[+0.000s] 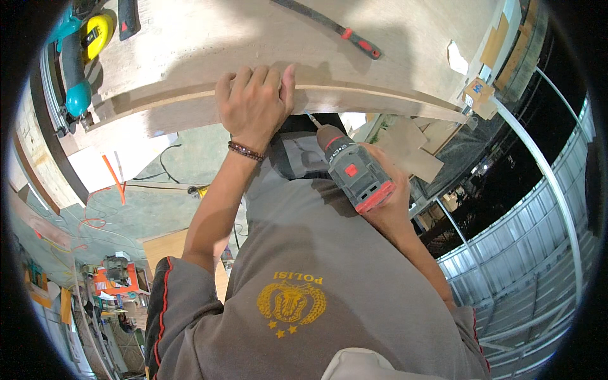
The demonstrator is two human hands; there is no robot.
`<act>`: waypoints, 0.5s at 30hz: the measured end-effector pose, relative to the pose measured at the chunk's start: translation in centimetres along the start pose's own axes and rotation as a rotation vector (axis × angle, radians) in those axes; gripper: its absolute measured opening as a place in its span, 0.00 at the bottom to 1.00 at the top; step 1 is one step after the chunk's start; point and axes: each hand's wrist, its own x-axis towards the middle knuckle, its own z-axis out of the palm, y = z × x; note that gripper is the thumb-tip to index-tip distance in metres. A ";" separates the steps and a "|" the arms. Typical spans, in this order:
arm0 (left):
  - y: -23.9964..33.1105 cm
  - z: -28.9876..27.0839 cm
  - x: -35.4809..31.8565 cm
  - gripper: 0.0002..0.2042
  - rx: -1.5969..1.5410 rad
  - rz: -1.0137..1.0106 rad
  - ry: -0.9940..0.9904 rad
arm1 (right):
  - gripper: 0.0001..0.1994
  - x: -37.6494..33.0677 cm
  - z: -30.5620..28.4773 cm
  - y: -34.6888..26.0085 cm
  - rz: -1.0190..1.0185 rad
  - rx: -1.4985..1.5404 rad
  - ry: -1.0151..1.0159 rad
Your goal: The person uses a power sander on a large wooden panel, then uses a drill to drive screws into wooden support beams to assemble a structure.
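My left hand (pixel 253 101) grips the near edge of a large plywood sheet (pixel 221 38), fingers curled over a thin wooden strip (pixel 380 96) that runs along that edge. A beaded bracelet sits on that wrist. My right hand (pixel 391 206) holds a grey and red cordless drill (pixel 351 170) just below the board. The drill's bit (pixel 312 118) points up at the strip's edge, right beside my left thumb. Whether the bit touches the wood I cannot tell.
A long black tool with red grips (pixel 354 39) lies on the sheet. A teal power tool (pixel 77 76) and a yellow item (pixel 98 35) sit at the upper left. Small wood blocks (pixel 479 95) are at the right end. An orange machine (pixel 117 278) and cables lie on the floor. Corrugated metal wall at right.
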 end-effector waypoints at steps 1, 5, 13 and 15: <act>0.1 -0.2 0.0 0.14 0.003 -0.002 -0.023 | 0.26 0.1 -0.1 0.0 0.003 0.001 -0.001; 0.2 -0.3 0.2 0.14 -0.019 -0.023 -0.001 | 0.27 0.4 0.3 0.6 -0.003 -0.022 0.012; 0.2 -0.4 0.2 0.16 -0.016 -0.008 -0.008 | 0.28 0.8 1.1 1.5 -0.053 -0.022 0.077; 0.2 -0.4 0.1 0.16 -0.019 0.004 -0.016 | 0.28 0.8 1.2 1.5 -0.056 0.003 0.097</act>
